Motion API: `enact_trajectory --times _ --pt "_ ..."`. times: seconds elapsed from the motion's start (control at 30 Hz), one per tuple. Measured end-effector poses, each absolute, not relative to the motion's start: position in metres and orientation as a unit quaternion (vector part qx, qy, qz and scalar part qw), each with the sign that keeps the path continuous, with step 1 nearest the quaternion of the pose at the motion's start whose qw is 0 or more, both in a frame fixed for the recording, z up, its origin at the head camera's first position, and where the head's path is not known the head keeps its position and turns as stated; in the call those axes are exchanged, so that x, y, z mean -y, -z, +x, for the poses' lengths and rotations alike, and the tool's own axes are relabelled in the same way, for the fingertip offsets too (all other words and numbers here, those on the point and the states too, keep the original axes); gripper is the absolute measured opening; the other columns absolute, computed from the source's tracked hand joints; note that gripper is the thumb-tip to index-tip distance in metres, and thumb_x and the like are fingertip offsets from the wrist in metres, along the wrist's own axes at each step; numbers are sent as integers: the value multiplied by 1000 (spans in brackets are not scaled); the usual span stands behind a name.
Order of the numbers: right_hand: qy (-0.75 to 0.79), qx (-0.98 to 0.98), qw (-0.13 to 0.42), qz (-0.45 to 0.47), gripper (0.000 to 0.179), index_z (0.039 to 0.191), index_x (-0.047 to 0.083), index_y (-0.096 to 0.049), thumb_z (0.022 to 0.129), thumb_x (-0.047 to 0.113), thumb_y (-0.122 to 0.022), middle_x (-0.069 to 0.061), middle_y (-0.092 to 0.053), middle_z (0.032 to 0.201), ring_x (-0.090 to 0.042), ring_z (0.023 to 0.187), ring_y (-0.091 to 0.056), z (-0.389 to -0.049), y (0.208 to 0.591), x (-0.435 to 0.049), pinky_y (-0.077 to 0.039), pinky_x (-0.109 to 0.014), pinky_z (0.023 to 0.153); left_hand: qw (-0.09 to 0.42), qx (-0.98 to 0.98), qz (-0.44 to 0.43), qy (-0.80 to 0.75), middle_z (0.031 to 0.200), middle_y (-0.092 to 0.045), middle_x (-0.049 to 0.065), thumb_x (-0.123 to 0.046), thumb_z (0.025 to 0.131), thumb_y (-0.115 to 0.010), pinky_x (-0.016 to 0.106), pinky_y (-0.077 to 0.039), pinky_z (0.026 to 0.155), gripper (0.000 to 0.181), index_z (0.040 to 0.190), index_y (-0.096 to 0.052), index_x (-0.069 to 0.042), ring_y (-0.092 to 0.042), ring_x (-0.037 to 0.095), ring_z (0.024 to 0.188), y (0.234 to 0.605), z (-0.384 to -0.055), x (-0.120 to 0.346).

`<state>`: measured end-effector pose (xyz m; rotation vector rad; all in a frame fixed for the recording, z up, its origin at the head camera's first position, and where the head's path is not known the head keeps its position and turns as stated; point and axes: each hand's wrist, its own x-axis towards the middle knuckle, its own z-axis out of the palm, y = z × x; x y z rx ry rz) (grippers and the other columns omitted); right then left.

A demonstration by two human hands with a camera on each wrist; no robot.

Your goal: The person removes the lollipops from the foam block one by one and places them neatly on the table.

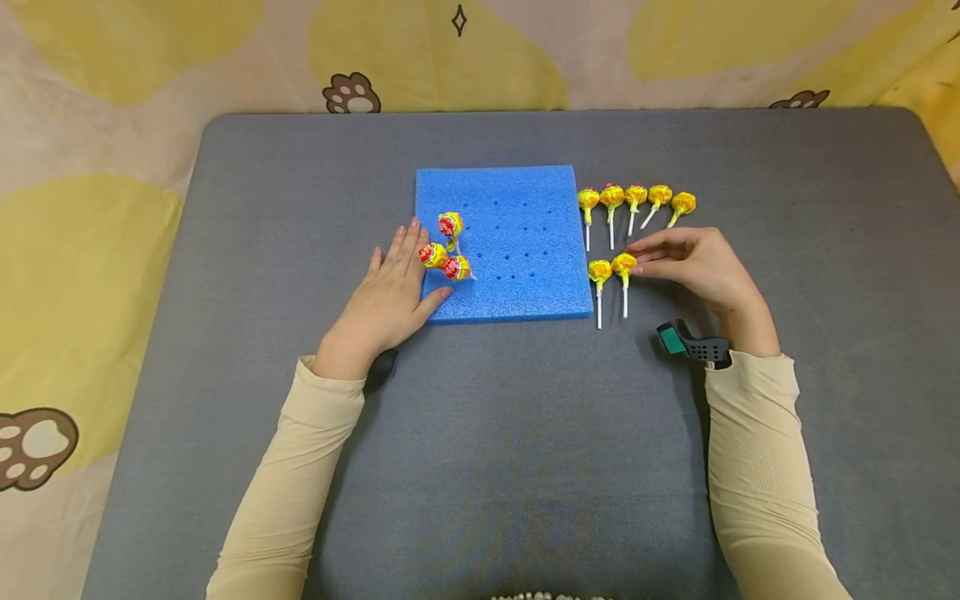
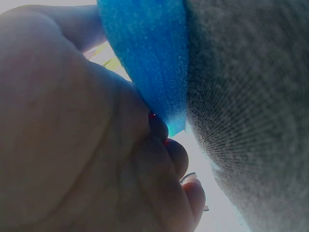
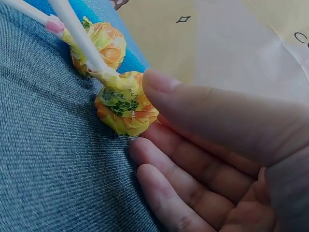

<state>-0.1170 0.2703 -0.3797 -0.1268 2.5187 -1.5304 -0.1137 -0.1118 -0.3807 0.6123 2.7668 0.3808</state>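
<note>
A blue foam board [image 1: 517,187] with rows of small holes lies flat on the table. Three lollipops in red and yellow wrappers [image 1: 451,224] stand in its left side. My left hand [image 1: 390,292] lies with straight fingers along the board's left edge; up close, the left wrist view has the palm against the foam's side [image 2: 149,53]. Right of the board, my right hand [image 1: 697,262] pinches the head of a yellow lollipop [image 1: 624,264] between thumb and fingers, its white stick pointing toward me. Another yellow lollipop [image 1: 599,271] lies just left of it.
Several more lollipops [image 1: 636,196] lie in a row beyond the right hand, beside the board's upper right edge. The grey table [image 1: 495,433] extends on all sides, with a patterned cloth [image 1: 480,58] behind it. A dark wrist device [image 1: 693,343] sits on the right wrist.
</note>
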Motion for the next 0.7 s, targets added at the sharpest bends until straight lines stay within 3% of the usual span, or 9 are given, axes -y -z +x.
enact_trajectory --times 0.47,0.7 --pt "551 -833 51 -7 32 109 -5 -66 81 8 -74 -2 -71 96 -9 86 -67 -111 368 -263 -50 -16 76 143 -958 209 -132 156 11 12 -47 97 -42 49 1 113 83 149 2 1 12 25 142 380 -113 111" --pt "620 -783 20 -50 22 102 -5 -69 80 -6 -70 -1 -71 93 -11 82 -68 -111 362 -252 -52 -18 74 143 -958 211 -134 156 11 13 -47 97 -41 50 1 112 82 149 0 1 12 25 142 380 -114 112"
